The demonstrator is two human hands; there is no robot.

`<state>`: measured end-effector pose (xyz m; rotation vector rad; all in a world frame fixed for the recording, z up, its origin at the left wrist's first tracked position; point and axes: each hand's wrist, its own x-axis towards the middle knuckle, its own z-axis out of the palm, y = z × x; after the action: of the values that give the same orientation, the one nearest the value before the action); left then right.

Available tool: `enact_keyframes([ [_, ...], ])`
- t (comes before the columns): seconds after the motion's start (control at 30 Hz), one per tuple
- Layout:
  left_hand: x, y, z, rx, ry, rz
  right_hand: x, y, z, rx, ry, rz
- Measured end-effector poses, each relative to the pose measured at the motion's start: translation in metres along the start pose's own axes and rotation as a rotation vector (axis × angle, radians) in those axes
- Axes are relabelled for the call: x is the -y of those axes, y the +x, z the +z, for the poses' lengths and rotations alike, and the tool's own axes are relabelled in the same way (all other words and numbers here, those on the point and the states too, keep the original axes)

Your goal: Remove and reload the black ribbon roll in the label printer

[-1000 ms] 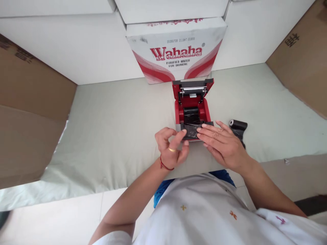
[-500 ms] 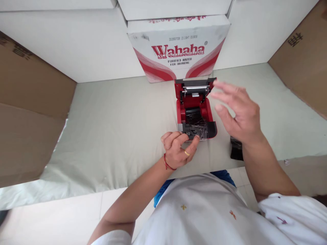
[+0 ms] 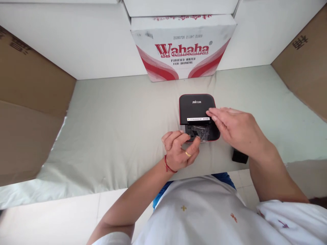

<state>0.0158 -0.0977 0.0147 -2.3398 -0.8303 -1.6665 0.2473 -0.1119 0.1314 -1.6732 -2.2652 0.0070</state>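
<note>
A small black device with red edges (image 3: 196, 106) lies on the cloth with its lid down. Clear crinkled plastic film (image 3: 203, 132) comes out at its near end, in front of a white label strip. My left hand (image 3: 180, 148), with a ring and a red string bracelet, is at the near edge, thumb and finger pinched on the film. My right hand (image 3: 233, 127) rests its fingertips on the right side of the lid, fingers stretched out and holding nothing.
A small black object (image 3: 239, 156) lies on the cloth-covered table (image 3: 114, 126) beside my right forearm. Behind the device stands a white and red Wahaha box (image 3: 184, 51). Brown cardboard (image 3: 33, 112) is at the left, and more cardboard (image 3: 304, 61) at the right.
The device's lid has swung down from upright, hiding the dark roll and red interior. My right hand has lowered onto the lid. My left hand has barely moved.
</note>
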Motion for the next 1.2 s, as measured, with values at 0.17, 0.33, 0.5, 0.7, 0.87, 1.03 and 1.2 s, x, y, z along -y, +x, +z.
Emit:
enact_keyframes([
  [0.17, 0.002, -0.005, -0.002, 0.036, 0.019, -0.003, 0.018, -0.004, -0.001, 0.068, -0.226, -0.023],
  [0.33, 0.002, -0.003, 0.001, 0.015, 0.003, 0.007, 0.020, -0.002, 0.003, 0.006, -0.233, -0.052],
  [0.5, 0.009, 0.002, -0.001, 0.004, -0.179, -0.176, 0.010, -0.013, 0.018, -0.145, -0.084, 0.000],
  [0.7, 0.045, -0.009, 0.009, 0.056, -0.609, -0.783, 0.024, -0.043, 0.035, -0.256, 0.306, -0.242],
  [0.87, 0.060, -0.010, 0.024, 0.113, -0.997, -0.999, 0.025, -0.058, 0.042, -0.270, 0.348, -0.299],
  [1.03, 0.066, -0.008, 0.031, 0.139, -1.114, -1.006, 0.021, -0.056, 0.042, -0.280, 0.398, -0.306],
  [1.2, 0.073, -0.016, 0.033, 0.200, -1.208, -1.048, 0.019, -0.045, 0.036, -0.304, 0.471, -0.334],
])
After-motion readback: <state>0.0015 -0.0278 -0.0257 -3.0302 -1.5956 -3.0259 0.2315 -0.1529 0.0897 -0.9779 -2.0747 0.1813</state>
